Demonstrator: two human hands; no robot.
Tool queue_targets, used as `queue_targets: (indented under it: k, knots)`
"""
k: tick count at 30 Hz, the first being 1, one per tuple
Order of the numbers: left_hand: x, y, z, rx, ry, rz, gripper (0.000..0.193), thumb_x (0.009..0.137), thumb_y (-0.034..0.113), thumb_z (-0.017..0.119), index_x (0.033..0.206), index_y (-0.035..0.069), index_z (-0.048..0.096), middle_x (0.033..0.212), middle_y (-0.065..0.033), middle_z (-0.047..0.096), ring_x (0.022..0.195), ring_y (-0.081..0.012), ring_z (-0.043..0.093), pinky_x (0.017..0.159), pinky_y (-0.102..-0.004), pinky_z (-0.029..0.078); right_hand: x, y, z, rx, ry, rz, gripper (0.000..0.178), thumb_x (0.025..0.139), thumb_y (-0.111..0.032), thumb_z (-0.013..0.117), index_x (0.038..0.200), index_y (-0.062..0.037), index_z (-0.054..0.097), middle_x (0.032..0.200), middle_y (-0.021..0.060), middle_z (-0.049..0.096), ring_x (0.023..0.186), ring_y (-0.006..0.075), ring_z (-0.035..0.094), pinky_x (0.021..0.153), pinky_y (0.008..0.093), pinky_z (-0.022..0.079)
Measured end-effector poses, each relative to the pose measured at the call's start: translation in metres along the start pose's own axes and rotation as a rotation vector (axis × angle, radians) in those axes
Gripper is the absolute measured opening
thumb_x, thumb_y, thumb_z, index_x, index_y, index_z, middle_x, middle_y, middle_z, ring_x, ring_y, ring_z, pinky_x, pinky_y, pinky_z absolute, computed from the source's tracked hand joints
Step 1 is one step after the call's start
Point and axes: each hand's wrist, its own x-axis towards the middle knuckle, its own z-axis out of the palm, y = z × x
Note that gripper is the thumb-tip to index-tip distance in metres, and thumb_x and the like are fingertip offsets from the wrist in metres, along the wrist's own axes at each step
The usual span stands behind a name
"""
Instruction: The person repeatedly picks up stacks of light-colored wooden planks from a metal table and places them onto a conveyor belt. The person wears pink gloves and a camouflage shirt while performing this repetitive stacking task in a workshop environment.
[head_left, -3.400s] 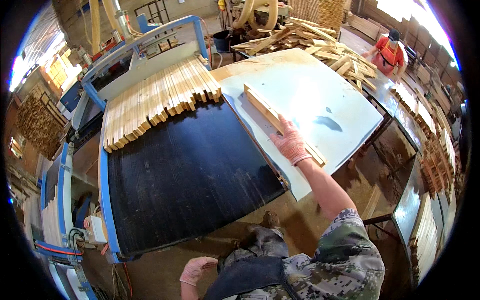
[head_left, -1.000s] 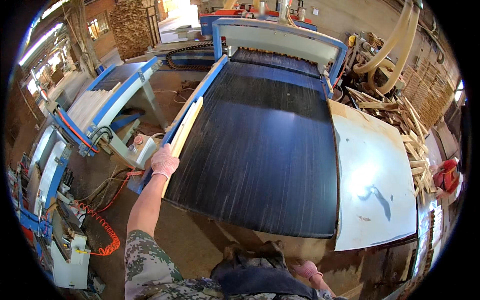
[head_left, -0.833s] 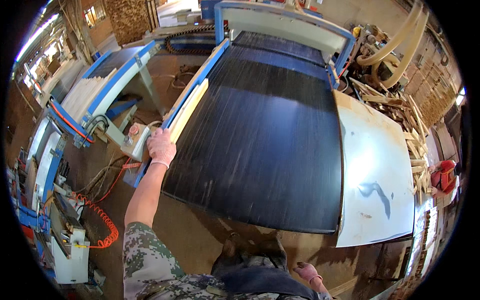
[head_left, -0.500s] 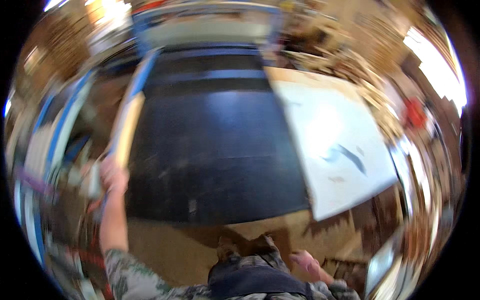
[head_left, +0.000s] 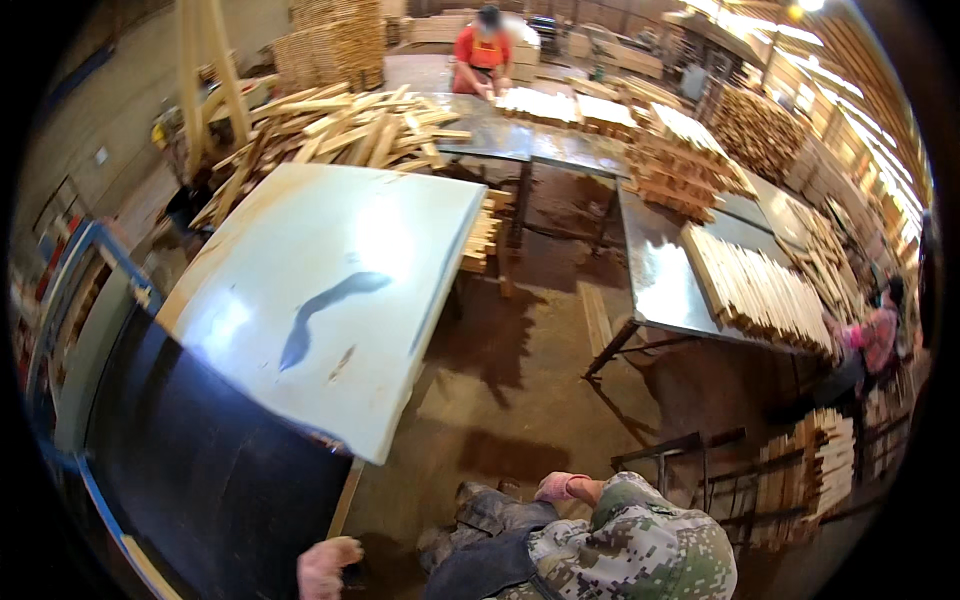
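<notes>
My left hand [head_left: 328,568], in a pinkish glove, is at the lower edge beside the near end of a black belt surface [head_left: 215,440]. Its fingers are loosely apart, and I see nothing in them. My right hand [head_left: 560,487], gloved in pink too, hangs in front of my body with the arm bent in a camouflage sleeve [head_left: 635,535]. Those fingers are curled in, with nothing visible inside. Beyond the left hand, a pale blue-white tabletop [head_left: 330,260] adjoins the belt, carrying a dark curved mark.
Loose wooden strips [head_left: 370,130] lie heaped behind the pale tabletop. Metal tables [head_left: 660,265] to the right carry rows of strips [head_left: 755,285]. One person in red [head_left: 482,55] stands at the back, another [head_left: 880,335] at far right. A dark metal rack [head_left: 690,450] stands near my right.
My view has swung to the right, bringing the tables and other people into sight. My left hand has left the wood-topped side rail of the belt. My right hand stays near my body.
</notes>
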Motion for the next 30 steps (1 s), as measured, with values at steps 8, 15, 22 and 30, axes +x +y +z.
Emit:
queue_targets:
  k: [8, 15, 22, 30]
  knots:
    - [0.200, -0.285, 0.067, 0.254, 0.160, -0.543, 0.014, 0.092, 0.022, 0.073, 0.094, 0.008, 0.073, 0.075, -0.0022, 0.064, 0.068, -0.0208, 0.065, 0.064, -0.0373, 0.054, -0.084, 0.081, -0.036, 0.767, 0.312, 0.531, 0.046, 0.089, -0.039, 0.060, 0.113, -0.0050, 0.078, 0.114, 0.0209, 0.076, 0.111, 0.0403, 0.071, 0.097, 0.0502, 0.054]
    - [0.251, -0.261, 0.222, 0.621, -0.119, -0.759, 0.013, 0.089, 0.019, 0.070, 0.083, 0.008, 0.066, 0.069, -0.0039, 0.060, 0.062, -0.0221, 0.060, 0.058, -0.0393, 0.049, -0.121, 0.145, 0.014, 1.048, 0.432, 0.834, 0.035, 0.088, -0.037, 0.063, 0.107, -0.0104, 0.077, 0.112, 0.0168, 0.075, 0.111, 0.0377, 0.070, 0.094, 0.0473, 0.055]
    - [0.380, -0.223, 0.319, 0.828, -0.286, -0.797, 0.018, 0.086, 0.017, 0.067, 0.072, 0.009, 0.058, 0.064, -0.0055, 0.055, 0.056, -0.0234, 0.054, 0.053, -0.0414, 0.043, -0.126, 0.153, 0.104, 0.904, 0.275, 0.790, 0.038, 0.100, -0.029, 0.056, 0.130, -0.0126, 0.073, 0.128, 0.0160, 0.074, 0.120, 0.0366, 0.069, 0.100, 0.0482, 0.055]
    - [0.638, -0.156, 0.495, 0.716, -0.292, -0.511, 0.027, 0.082, 0.014, 0.063, 0.060, 0.010, 0.049, 0.058, -0.0074, 0.051, 0.049, -0.0248, 0.048, 0.046, -0.0438, 0.037, -0.172, 0.231, 0.035, 0.870, 0.484, 0.868, 0.022, 0.093, -0.019, 0.062, 0.111, -0.0135, 0.074, 0.116, 0.0100, 0.075, 0.106, 0.0316, 0.071, 0.087, 0.0441, 0.056]
